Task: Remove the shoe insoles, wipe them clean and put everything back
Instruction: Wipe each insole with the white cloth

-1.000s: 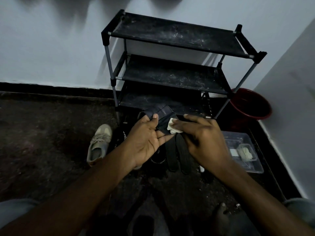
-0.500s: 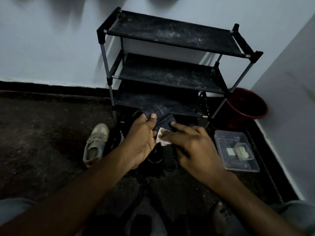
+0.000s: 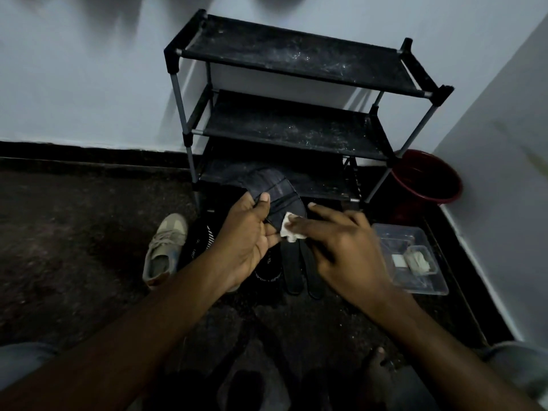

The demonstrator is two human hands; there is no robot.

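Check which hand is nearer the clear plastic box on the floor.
Right. The right hand, wiping the insole, hovers just left of the clear plastic box; the left hand, gripping the insole, is farther left.
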